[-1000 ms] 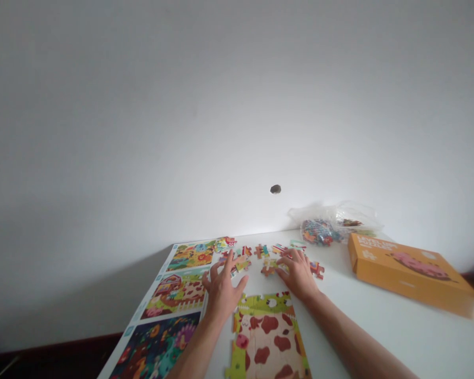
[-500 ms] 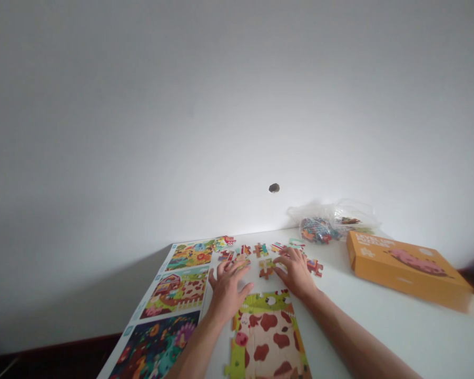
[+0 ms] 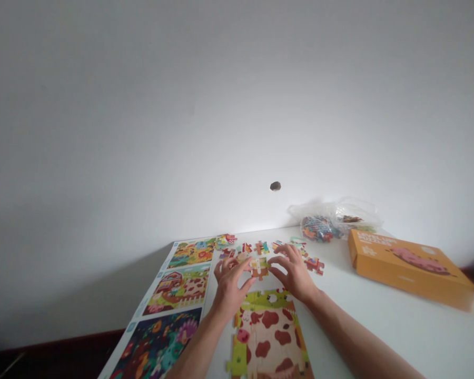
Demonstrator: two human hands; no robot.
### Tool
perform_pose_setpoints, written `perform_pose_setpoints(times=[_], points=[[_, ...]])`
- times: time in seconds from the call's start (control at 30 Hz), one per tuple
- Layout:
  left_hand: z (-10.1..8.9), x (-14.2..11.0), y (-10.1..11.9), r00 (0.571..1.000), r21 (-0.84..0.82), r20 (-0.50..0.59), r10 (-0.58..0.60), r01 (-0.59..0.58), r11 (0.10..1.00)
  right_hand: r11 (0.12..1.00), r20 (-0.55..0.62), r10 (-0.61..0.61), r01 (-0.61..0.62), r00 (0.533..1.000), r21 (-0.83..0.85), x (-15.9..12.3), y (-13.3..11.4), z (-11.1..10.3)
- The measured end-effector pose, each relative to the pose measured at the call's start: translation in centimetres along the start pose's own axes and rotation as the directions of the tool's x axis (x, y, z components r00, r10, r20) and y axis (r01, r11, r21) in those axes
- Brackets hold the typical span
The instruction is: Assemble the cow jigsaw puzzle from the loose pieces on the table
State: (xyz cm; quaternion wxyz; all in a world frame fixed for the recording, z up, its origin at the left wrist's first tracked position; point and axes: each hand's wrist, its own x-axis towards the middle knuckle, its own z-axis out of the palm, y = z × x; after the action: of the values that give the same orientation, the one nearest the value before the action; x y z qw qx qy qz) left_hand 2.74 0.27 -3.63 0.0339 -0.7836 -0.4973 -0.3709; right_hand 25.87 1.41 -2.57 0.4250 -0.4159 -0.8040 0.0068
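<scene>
A jigsaw piece (image 3: 259, 268) in green and brown lies on the white table between my hands. My left hand (image 3: 229, 281) has its fingers stretched out, the index fingertip at the piece's left edge and the thumb apart below it. Part of another piece (image 3: 243, 257) shows behind these fingers. At the right edge of the middle piece is my right hand (image 3: 294, 271), thumb and fingers apart; whether they touch it I cannot tell. Nearer to me lies a joined puzzle section (image 3: 270, 337) showing a spotted cow, partly beyond the lower frame edge.
Several loose pieces (image 3: 262, 247) lie behind my hands. A picture sheet (image 3: 177, 287) with farm and other scenes spreads along the left. Clear plastic bags (image 3: 322, 229) of pieces rest against the wall. An orange puzzle box (image 3: 406, 268) stands at the right.
The green and brown piece has shifted left, towards my left hand. My right hand has moved slightly left with it, and its fingers remain apart.
</scene>
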Motion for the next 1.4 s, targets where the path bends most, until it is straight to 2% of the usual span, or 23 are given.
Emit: perform_pose_setpoints(times=[0.53, 0.87, 1.4], points=[[-0.17, -0.04, 0.06, 0.999, 0.002, 0.009, -0.031, 0.031, 1.0, 1.0, 0.009, 0.008, -0.008, 1.0, -0.02, 0.0, -0.01, -0.04], [-0.24, 0.01, 0.13, 1.0, 0.049, -0.011, -0.009, 0.01, 0.999, 1.0, 0.015, 0.012, -0.012, 1.0, -0.012, -0.01, -0.06, -0.07], [-0.42, 0.02, 0.18, 0.999, -0.057, 0.03, -0.022, 0.024, 0.998, 1.0, 0.0, 0.006, -0.006, 1.0, -0.001, 0.01, -0.09, -0.09]])
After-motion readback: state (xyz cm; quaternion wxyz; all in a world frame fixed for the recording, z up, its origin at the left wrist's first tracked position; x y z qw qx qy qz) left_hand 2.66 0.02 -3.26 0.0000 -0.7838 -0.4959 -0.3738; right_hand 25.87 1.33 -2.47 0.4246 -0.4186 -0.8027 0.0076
